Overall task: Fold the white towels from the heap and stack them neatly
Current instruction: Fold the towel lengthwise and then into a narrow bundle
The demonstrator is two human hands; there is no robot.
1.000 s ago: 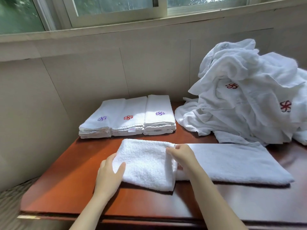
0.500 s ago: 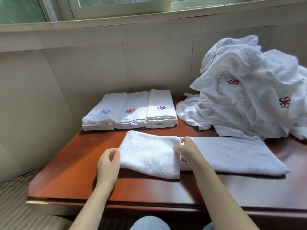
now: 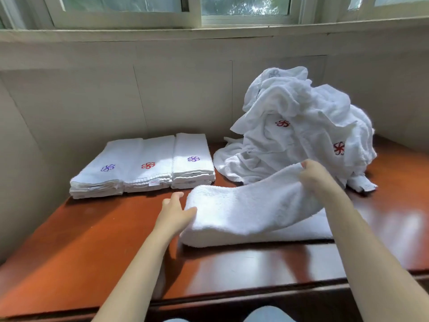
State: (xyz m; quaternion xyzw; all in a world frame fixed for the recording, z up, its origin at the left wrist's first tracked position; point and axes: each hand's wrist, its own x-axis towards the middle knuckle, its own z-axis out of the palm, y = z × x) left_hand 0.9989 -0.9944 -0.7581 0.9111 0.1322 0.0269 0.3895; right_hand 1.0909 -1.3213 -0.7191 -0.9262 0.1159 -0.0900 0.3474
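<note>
A white towel (image 3: pixel 246 212) lies partly folded on the brown table (image 3: pixel 92 240) in front of me. My right hand (image 3: pixel 315 175) grips its folded upper layer and holds that end raised toward the right. Fingers extended, my left hand (image 3: pixel 176 212) touches the towel's rounded left fold. A heap of crumpled white towels (image 3: pixel 299 126) with red flower emblems rises at the back right. Three stacks of folded towels (image 3: pixel 148 166) stand side by side at the back left.
A beige wall panel and a window sill run behind the table. The table's front edge (image 3: pixel 232 296) is close to me, with my knees just below it. Bare tabletop shows at the front left.
My right hand has carried the towel's upper layer from the middle to the right and lifted it. The left hand has opened against the left fold. The camera has moved closer.
</note>
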